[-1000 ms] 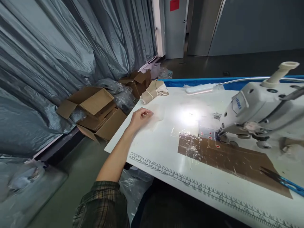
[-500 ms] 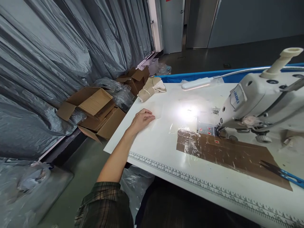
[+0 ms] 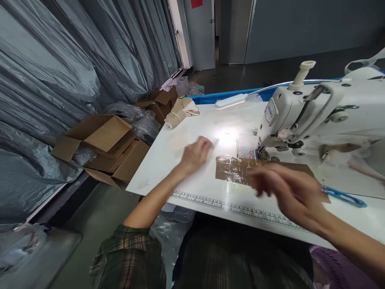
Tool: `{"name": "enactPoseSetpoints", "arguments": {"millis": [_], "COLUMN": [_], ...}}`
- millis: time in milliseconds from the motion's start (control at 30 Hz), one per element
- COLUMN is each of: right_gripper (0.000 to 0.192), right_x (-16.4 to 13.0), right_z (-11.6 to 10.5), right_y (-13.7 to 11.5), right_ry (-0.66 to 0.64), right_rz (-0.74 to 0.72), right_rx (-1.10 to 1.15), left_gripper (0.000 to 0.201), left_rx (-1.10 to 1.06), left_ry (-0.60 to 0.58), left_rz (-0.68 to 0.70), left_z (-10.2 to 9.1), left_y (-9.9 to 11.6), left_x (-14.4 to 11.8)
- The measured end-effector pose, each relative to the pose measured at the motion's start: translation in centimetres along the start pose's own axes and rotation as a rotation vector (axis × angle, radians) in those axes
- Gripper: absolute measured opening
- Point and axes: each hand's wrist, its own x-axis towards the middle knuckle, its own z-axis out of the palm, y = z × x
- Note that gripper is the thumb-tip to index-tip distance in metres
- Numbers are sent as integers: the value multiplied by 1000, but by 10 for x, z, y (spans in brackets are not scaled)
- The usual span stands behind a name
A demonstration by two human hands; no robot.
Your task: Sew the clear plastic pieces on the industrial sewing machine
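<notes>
The counter is smooth white laminate, pretty glossy where the lamp glare hits it. The brown patch looks like matt paper under shiny, wrinkly clear tape. The sewing machine has a satin off-white painted body (metal, I'd guess). Boxes are plain rough cardboard; the wall sheeting is crinkled grey plastic.

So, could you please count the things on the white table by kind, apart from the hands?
Sewing machine: 1
Lamp: 1
Cloth bundle: 1
Brown taped sheet: 1
Blue scissors: 1
Total: 5
</notes>
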Motion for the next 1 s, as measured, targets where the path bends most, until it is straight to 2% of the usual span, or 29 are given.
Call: {"name": "enactPoseSetpoints", "arguments": {"millis": [67,133,233,267,333,367,433,533,600,633,700,867,1000], "right_gripper": [45,54,53,50,38,33,20,13,14,15,14,17,21], "right_x": [10,22,36,40,48,52,60,70,76,79,85,105,122], "right_z": [7,11,12,12,17,20,27,35,37,37,39,50,58], "right_y": [18,39,62,67,70,70,69,68,67,67,69,81,90], "right_ry": [-156,-295,-330,-317,-256,-216,-187,-100,-74,-66,-37,100,191], "right_rz": [230,443,523,526,527,539,438,248,182,164,154,230,170], "right_rx": [149,318,378,355,243,173,83,73,90,100,124,281,313], "left_gripper": [30,32,32,29,23,24,39,56,55,51,43,29,29], "left_rx": [6,-46,-210,-252,-295,-296,-315,-465,-588,-625,-641,-637,-731], "left_ry": [-213,-338,-435,-441,-402,-343,-298,-438,-529,-539,-473,-196,-116], "left_rz": [140,275,409,404,308,231,113,56,1,-43,-141,-291,-374], "left_z": [22,37,40,37,31,28,26,29,32,33,34,40,42], "left_y": [29,52,68,67,56,48,28,2,-6,-7,-7,-9,-18], "left_x": [-13,-25,-27,-23,-7,3,24,48,57,60,62,68,72]}}
